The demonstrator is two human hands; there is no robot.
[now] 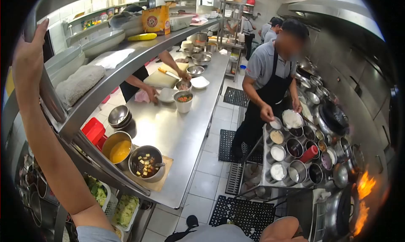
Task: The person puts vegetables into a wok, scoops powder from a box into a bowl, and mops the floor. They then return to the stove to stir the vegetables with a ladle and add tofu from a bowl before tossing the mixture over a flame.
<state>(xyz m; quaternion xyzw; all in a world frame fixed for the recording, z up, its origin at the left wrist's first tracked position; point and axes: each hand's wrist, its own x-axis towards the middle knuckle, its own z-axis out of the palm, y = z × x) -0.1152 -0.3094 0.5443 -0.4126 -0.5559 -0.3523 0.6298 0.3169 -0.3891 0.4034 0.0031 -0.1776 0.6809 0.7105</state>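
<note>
Post: upper left, touching left hand
Left grip: fingers partly hidden, cannot tell how closed
Right grip: out of view, cannot tell
Surface: bearing yellow-filled pot beside cube-filled pot

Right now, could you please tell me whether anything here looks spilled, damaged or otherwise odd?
The tall flames beside the dark wok at lower right stand out, as they flare up past its rim, though that may be ordinary cooking. I see no clear spill or damage.
</note>
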